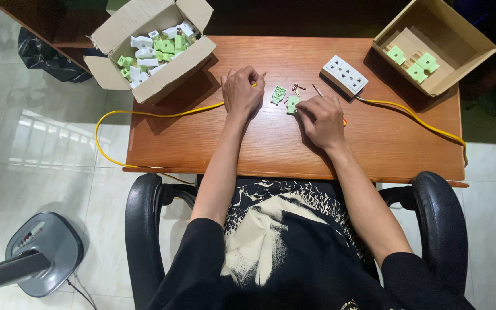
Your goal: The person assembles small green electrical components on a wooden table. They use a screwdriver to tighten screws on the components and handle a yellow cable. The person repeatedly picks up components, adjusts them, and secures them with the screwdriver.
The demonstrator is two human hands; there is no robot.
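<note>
My left hand [241, 92] rests on the wooden table [202, 138], fingers curled over the end of a yellow cable [162, 114] that runs off to the left. My right hand [322, 117] pinches a small green plug piece [292, 104] at its fingertips and also holds a thin tool with an orange handle. Between the hands lies another green plug half [278, 94], with small brass screws and pins [297, 89] beside it.
A white multi-socket strip [344, 74] with a yellow cord [420, 121] lies at the back right. An open cardboard box [150, 49] of green and white plug parts stands back left; a second box [434, 46] with a few green pieces back right. Fan base [44, 252] on the floor.
</note>
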